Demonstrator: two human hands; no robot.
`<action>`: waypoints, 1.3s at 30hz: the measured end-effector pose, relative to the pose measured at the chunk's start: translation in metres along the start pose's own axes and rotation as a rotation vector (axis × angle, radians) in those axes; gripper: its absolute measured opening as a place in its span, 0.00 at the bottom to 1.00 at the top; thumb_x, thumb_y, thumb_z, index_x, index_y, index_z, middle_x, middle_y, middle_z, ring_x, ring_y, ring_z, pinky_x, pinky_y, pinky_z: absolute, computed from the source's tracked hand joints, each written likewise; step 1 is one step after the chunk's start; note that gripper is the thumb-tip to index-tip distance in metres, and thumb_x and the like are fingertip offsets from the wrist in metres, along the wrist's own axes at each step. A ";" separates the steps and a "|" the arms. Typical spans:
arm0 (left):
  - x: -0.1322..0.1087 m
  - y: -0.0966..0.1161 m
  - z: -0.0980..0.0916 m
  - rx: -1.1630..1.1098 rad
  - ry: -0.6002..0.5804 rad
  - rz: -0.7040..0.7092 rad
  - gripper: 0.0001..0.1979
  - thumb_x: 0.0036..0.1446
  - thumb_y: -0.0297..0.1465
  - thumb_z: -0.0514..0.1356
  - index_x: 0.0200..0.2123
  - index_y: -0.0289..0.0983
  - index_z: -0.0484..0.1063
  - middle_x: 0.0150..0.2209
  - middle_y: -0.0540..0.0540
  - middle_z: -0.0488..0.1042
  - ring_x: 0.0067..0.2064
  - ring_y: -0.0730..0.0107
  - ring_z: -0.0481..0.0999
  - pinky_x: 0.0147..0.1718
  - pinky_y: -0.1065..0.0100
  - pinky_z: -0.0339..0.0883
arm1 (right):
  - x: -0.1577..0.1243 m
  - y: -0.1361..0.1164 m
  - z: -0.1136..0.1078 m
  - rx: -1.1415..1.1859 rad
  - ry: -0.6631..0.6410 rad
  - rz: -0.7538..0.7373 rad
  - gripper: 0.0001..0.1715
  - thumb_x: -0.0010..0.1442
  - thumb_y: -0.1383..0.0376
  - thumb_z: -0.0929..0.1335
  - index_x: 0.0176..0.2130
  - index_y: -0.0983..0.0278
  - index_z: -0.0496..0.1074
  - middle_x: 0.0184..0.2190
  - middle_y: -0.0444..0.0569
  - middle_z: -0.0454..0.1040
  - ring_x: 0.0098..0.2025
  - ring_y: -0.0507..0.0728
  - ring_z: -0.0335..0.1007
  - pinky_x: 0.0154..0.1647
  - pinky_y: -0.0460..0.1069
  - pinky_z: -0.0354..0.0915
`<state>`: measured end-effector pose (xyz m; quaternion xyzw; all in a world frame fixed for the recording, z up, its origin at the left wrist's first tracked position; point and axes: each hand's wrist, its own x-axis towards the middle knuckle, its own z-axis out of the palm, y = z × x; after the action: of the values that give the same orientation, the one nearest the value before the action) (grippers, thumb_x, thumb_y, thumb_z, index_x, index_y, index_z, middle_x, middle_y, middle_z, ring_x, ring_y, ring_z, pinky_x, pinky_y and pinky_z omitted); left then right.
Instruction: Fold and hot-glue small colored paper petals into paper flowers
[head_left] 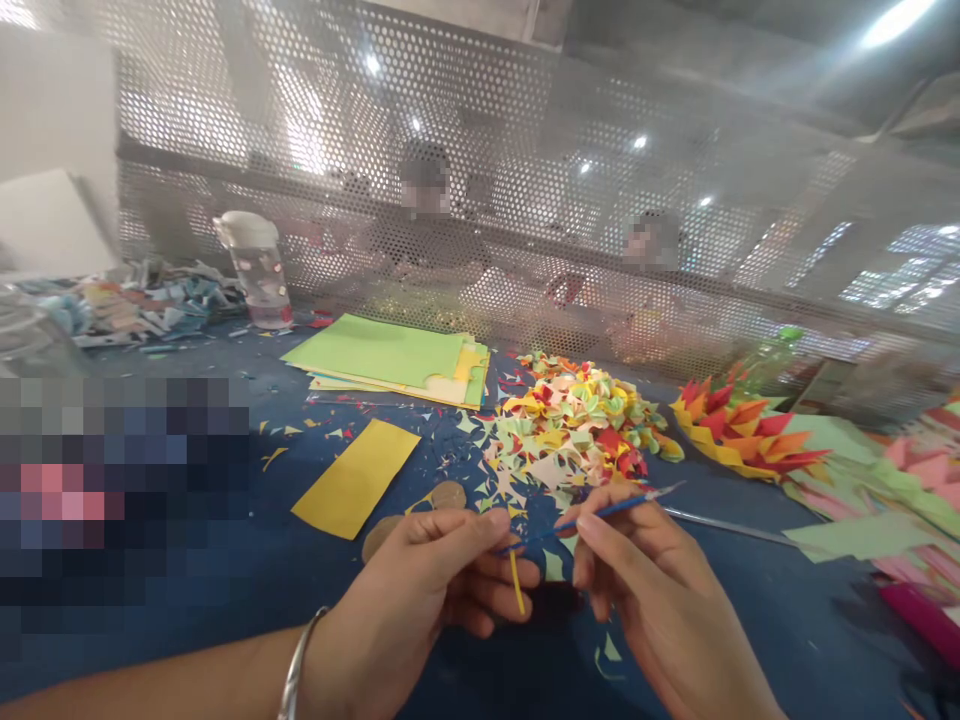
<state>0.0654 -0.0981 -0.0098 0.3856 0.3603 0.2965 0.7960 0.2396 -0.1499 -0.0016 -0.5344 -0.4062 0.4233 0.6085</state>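
Both hands are busy here, and it's all fingertip work! The right hand point(660, 585) pinches a slim blue tool point(634, 503) between thumb and fingers, its pale, pointed end poking out past the fingers on the outer side. Across to the left hand point(409, 590): thumb and forefinger pressed together at the tool's other end, remaining fingers loosely curled below. A narrow yellow strip point(518, 585) hangs there, just beside those left fingertips, crossing in front of the curled fingers; whether the thumb traps its top edge, I can't tell.

How does it handle? The tool looks light and stiff, probably smooth enough to roll, so a light pinch around mid-shaft, clear of the point, seems the sound hold. The strip looks like paper: nearly weightless, easily creased or torn, best taken flat by its very end.

Ahead and outward of the left hand lies a yellow paper rectangle point(356, 480), with a round brown disc point(449, 494) just beyond the knuckles. Straight out past both hands, a heap of paper offcuts point(577, 420); beyond the right hand, on its outer side, a red-and-orange folded-paper piece point(739, 430).
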 end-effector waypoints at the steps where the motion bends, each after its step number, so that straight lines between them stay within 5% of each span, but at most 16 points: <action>1: 0.000 0.001 -0.001 0.004 -0.008 -0.003 0.18 0.53 0.44 0.66 0.28 0.32 0.76 0.32 0.40 0.82 0.26 0.74 0.77 0.24 0.77 0.62 | -0.001 0.000 0.000 -0.001 0.004 -0.004 0.12 0.55 0.58 0.73 0.33 0.62 0.72 0.22 0.43 0.73 0.21 0.50 0.63 0.18 0.42 0.60; 12: 0.001 0.007 -0.007 0.129 -0.185 0.006 0.13 0.52 0.38 0.67 0.26 0.34 0.77 0.29 0.45 0.81 0.27 0.77 0.76 0.27 0.78 0.64 | -0.006 -0.004 -0.001 -0.069 0.009 -0.038 0.13 0.54 0.56 0.74 0.31 0.62 0.73 0.21 0.43 0.72 0.20 0.49 0.64 0.17 0.41 0.60; 26: 0.002 0.010 -0.008 0.376 -0.200 0.182 0.12 0.53 0.39 0.66 0.29 0.34 0.78 0.26 0.45 0.79 0.26 0.74 0.73 0.29 0.72 0.66 | -0.004 -0.001 -0.009 -0.117 -0.144 0.076 0.20 0.57 0.53 0.72 0.24 0.64 0.71 0.20 0.43 0.71 0.17 0.45 0.60 0.17 0.41 0.53; 39: 0.006 0.006 -0.010 0.286 -0.189 0.100 0.10 0.48 0.36 0.70 0.31 0.35 0.78 0.26 0.47 0.80 0.27 0.74 0.74 0.31 0.71 0.67 | -0.001 -0.001 -0.015 -0.159 -0.239 0.172 0.21 0.58 0.52 0.70 0.24 0.64 0.68 0.19 0.41 0.69 0.17 0.45 0.58 0.18 0.41 0.52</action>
<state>0.0592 -0.0867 -0.0114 0.5383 0.3026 0.2437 0.7478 0.2539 -0.1553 -0.0017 -0.5595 -0.4605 0.5009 0.4733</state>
